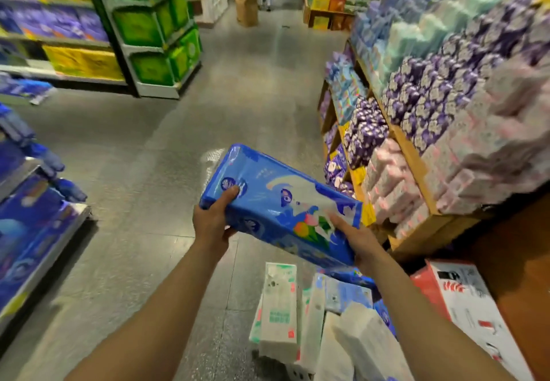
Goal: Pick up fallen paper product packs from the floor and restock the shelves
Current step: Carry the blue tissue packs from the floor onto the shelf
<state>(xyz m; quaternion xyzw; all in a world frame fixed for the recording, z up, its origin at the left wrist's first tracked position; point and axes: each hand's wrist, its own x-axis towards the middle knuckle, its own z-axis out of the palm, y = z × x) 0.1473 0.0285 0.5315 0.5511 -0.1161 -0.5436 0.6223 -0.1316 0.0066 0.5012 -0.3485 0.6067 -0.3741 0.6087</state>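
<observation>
- Two hands carry one blue pack (276, 205) above the floor (134, 202), in the middle of the aisle. It is tilted, with its far left end higher than the end at the right hand.
- Left hand (212, 223) is clamped on the near left end, thumb on top and fingers beneath. Right hand (358, 241) grips the lower right end, fingers laid over the printed face.
- Step in hand, as I judge it, is taking this pack to its shelf. Similar blue packs fill the low shelf (76, 223) at the left, so that looks a likelier home than the wooden shelf (407, 148) of pink and purple packs at the right.
- To do it well, hold both ends, since the soft wrap may sag or slip from a single hand. Turn the pack to match its neighbours, then slide it in flat, not dropped.
- More fallen packs (279, 306) lie heaped on the floor just below the arms, so step round them.
</observation>
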